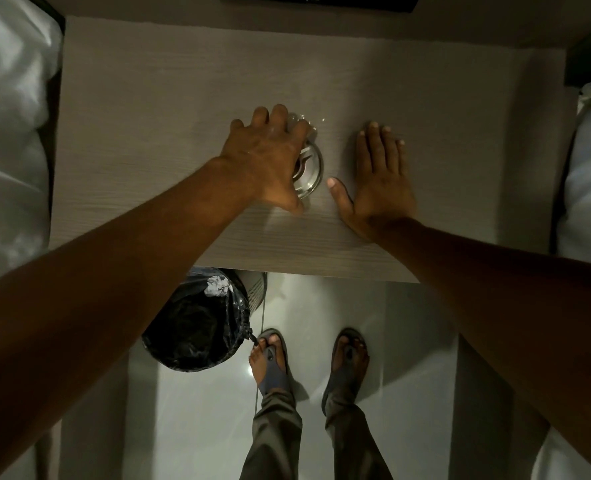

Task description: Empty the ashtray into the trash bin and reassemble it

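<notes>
Feet: in dark sandals on the pale tiled floor at 6 o'clock, toes toward the table.
Trash bin: on the floor at 7 o'clock, just beside the left foot, lined with a black bag; a crumpled pale scrap lies inside near the table edge.
Table: light wood-grain top filling the middle of the view, its near edge above the bin.
Right hand: laid flat and relaxed on the table at 1 o'clock, fingers spread, gripping nothing, thumb just beside the ashtray.
Left hand: spread over the ashtray at 12 o'clock, fingers curled around its far rim; whether it is firmly grasped I cannot tell.
Ashtray: clear glass with a metal top, standing on the table between both hands, mostly hidden by the left hand.
Bedding: white, at 9 and 3 o'clock.
</notes>
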